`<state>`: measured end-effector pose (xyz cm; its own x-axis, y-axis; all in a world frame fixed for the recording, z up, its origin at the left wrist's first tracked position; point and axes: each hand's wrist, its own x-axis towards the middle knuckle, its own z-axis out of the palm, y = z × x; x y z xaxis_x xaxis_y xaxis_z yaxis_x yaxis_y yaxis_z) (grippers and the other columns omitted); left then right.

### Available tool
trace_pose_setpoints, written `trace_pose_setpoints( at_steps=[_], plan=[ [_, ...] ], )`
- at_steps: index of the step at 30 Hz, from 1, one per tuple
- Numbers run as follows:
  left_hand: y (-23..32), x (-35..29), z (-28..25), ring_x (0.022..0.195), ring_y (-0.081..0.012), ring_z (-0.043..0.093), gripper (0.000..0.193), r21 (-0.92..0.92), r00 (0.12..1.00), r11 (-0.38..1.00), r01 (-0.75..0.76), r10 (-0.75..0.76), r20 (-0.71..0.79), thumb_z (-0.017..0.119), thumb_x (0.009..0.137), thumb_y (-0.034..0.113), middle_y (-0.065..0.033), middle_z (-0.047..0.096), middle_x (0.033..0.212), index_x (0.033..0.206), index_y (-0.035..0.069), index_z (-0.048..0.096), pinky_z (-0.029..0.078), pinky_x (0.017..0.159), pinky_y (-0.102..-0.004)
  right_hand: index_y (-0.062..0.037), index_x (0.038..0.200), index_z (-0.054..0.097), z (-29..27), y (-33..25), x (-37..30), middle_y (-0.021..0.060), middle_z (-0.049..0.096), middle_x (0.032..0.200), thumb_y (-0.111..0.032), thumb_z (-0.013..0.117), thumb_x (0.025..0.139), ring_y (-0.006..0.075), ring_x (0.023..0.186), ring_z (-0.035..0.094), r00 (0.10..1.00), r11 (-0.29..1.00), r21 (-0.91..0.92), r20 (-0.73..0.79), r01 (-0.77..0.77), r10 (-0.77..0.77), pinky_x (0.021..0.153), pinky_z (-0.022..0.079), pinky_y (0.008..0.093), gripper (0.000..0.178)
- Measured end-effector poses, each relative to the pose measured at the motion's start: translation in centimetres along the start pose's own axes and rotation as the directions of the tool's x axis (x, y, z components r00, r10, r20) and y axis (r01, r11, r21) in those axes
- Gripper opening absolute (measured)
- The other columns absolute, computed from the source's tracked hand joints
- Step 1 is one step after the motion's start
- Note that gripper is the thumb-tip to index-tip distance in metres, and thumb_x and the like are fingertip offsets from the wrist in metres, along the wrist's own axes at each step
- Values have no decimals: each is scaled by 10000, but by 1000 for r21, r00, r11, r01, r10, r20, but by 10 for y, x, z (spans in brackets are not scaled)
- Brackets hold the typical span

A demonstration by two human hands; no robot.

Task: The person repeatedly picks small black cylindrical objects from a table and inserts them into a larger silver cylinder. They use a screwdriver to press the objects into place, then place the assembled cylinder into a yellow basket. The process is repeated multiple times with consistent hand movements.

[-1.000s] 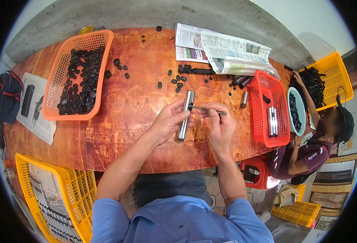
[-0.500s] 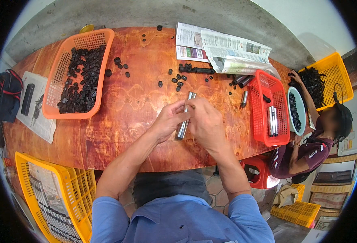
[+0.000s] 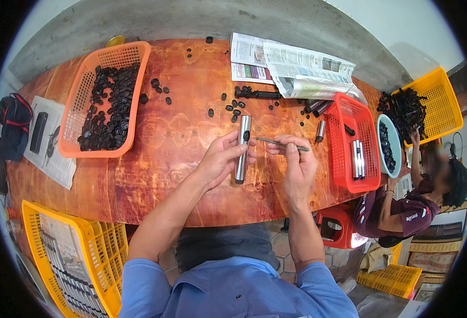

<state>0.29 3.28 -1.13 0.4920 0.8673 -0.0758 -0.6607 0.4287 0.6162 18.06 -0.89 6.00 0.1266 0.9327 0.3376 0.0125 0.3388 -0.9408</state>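
My left hand (image 3: 220,160) is closed around a shiny metal tube (image 3: 241,168), held nearly upright in the picture above the table. A small black oval piece (image 3: 246,136) sits on the tube's side, just above my left fingers. In my right hand (image 3: 299,168) is a thin dark rod-like tool (image 3: 268,141), pinched between thumb and fingers. Its narrow tip points left at the black piece and stops a little short of it. Several loose black oval pieces (image 3: 229,107) lie on the table beyond my hands.
An orange basket (image 3: 128,107) of black pieces stands on the left of the wooden table (image 3: 164,175). To the right are a red basket (image 3: 332,159) with metal tubes and a pale blue bowl (image 3: 397,164). Newspapers (image 3: 310,61) lie at the back. A co-worker (image 3: 411,214) sits at the right.
My hands have moved apart, the right one shifting right with the thin tool now showing. The tube stands more upright, and the black piece on its side has come into sight.
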Motion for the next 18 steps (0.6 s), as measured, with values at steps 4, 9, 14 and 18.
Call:
trace_pose_setpoints(
  at_steps=[4, 9, 14, 18],
  plan=[
    [-1, 0, 1, 990, -199, 668, 391, 9, 1000, 1000, 18, -18, 11, 616, 978, 66, -135, 628, 1182, 1330, -42, 485, 589, 895, -351, 42, 1104, 583, 7, 2, -4, 143, 651, 1109, -56, 474, 1060, 199, 962, 690, 999, 1000, 0, 37, 0, 0, 855, 567, 316, 153],
    [1, 0, 2, 984, -205, 666, 386, -16, 1000, 999, 30, -30, 5, 603, 985, 62, -141, 621, 1189, 1334, -43, 473, 588, 902, -361, 38, 1110, 582, 7, 5, -4, 152, 639, 1124, -52, 470, 1059, 211, 972, 687, 997, 997, -53, 61, 47, -44, 854, 566, 319, 152],
    [1, 0, 0, 980, -234, 674, 395, -67, 999, 997, 48, -47, 10, 594, 995, 92, -166, 620, 1187, 1341, -44, 458, 594, 900, -385, 42, 1113, 586, 7, 4, -5, 145, 634, 1136, -32, 469, 1055, 200, 981, 687, 997, 998, -26, 53, 53, -52, 862, 561, 308, 150],
    [1, 0, 3, 1003, -250, 678, 391, -102, 998, 993, 58, -57, 8, 595, 993, 101, -180, 624, 1196, 1334, -44, 470, 594, 911, -403, 44, 1115, 584, 6, 4, -4, 147, 635, 1131, -20, 470, 1050, 201, 980, 686, 996, 996, -52, 53, 73, -70, 857, 562, 308, 146]
  ],
)
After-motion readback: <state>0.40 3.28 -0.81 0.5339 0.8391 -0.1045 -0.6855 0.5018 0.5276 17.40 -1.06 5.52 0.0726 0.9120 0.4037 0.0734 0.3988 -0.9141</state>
